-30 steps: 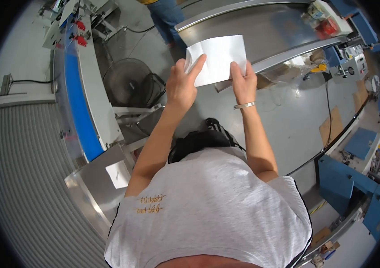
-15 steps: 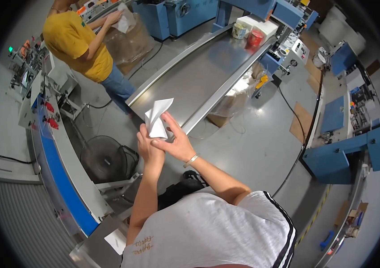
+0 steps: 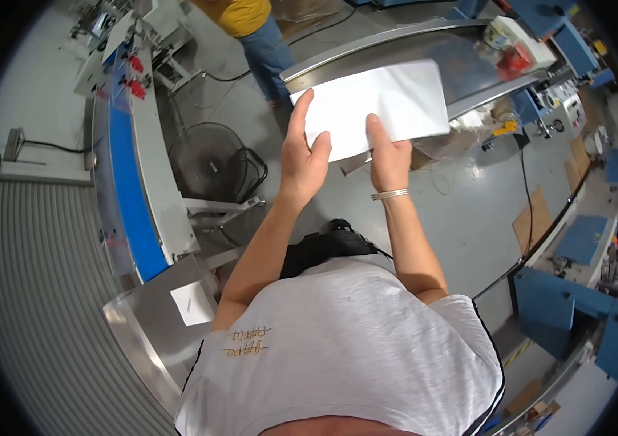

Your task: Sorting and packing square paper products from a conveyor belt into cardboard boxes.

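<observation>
A smooth white sheet (image 3: 352, 102), like paper or thin card, is spread out in front of me above the near end of the metal conveyor table. A faint crease runs across its middle. My left hand (image 3: 304, 156) holds its left end, thumb on top and other fingers along the edge and partly hidden beneath. My right hand (image 3: 390, 158), a bracelet at its wrist, pinches the lower edge near the middle. The right thumb lies on the upper face, and its fingers are hidden underneath.
The metal table (image 3: 309, 70) bears a red tub (image 3: 514, 59) at its far end. To my left are a floor fan (image 3: 211, 163) and a blue conveyor belt (image 3: 131, 182). A small white box (image 3: 192, 303) sits on a metal ledge. A person in yellow (image 3: 236, 14) stands beyond.
The sheet, bunched and folded between my close-set hands before, is now opened out flat. My hands have moved apart, and the view has turned toward the left.
</observation>
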Action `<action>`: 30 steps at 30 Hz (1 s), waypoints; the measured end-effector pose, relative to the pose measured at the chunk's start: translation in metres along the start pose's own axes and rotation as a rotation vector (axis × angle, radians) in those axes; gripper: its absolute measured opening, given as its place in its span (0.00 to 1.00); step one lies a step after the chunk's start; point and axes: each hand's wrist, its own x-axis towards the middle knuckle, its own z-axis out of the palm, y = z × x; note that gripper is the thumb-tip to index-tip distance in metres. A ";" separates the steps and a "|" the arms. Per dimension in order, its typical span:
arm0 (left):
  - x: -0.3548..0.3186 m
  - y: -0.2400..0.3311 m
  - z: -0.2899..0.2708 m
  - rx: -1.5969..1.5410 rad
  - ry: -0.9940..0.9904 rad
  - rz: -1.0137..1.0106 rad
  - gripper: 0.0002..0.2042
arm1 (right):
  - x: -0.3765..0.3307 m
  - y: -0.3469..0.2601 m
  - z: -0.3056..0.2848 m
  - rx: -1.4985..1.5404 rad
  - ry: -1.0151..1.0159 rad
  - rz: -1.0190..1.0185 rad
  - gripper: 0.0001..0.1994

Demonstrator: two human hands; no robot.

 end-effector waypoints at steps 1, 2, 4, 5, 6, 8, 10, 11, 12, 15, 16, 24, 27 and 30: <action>-0.002 -0.002 0.000 -0.179 0.009 -0.059 0.29 | 0.000 0.002 -0.001 -0.015 -0.002 -0.003 0.16; -0.003 -0.005 -0.002 -0.362 0.020 -0.114 0.30 | 0.000 0.001 -0.001 -0.032 -0.004 -0.010 0.16; -0.003 -0.010 -0.007 -0.584 0.009 -0.195 0.32 | 0.001 0.000 -0.005 -0.094 -0.054 0.065 0.18; -0.005 -0.012 -0.009 -0.815 -0.012 -0.264 0.33 | -0.001 0.000 -0.005 -0.115 -0.064 0.034 0.17; -0.006 -0.012 -0.010 -0.815 -0.001 -0.268 0.33 | -0.001 -0.001 -0.006 -0.136 -0.074 0.002 0.16; -0.007 -0.011 -0.013 -0.876 -0.039 -0.263 0.34 | -0.004 -0.004 -0.008 -0.226 -0.087 -0.006 0.16; -0.007 -0.007 -0.013 -0.892 -0.041 -0.260 0.34 | -0.008 -0.010 -0.004 -0.319 -0.079 -0.217 0.16; -0.007 -0.006 -0.013 -0.906 -0.054 -0.258 0.33 | -0.009 -0.013 -0.004 -0.323 -0.083 -0.216 0.16; -0.007 -0.006 -0.014 -0.910 -0.050 -0.258 0.33 | -0.011 -0.015 -0.004 -0.346 -0.101 -0.247 0.15; -0.007 -0.008 -0.014 -0.818 -0.058 -0.341 0.33 | -0.009 -0.012 -0.006 -0.374 -0.114 -0.308 0.14; -0.007 -0.011 -0.013 -0.870 -0.084 -0.354 0.33 | -0.008 -0.011 -0.009 -0.375 -0.111 -0.336 0.12; -0.010 -0.020 -0.014 -1.089 -0.213 -0.579 0.20 | -0.011 -0.012 -0.020 -0.678 -0.168 -0.433 0.10; -0.013 -0.015 -0.018 -1.184 -0.140 -0.606 0.17 | -0.011 -0.018 -0.015 -0.593 -0.191 -0.396 0.10; -0.017 -0.018 -0.024 -1.294 -0.076 -0.669 0.17 | -0.013 -0.027 -0.006 -0.499 -0.223 -0.324 0.11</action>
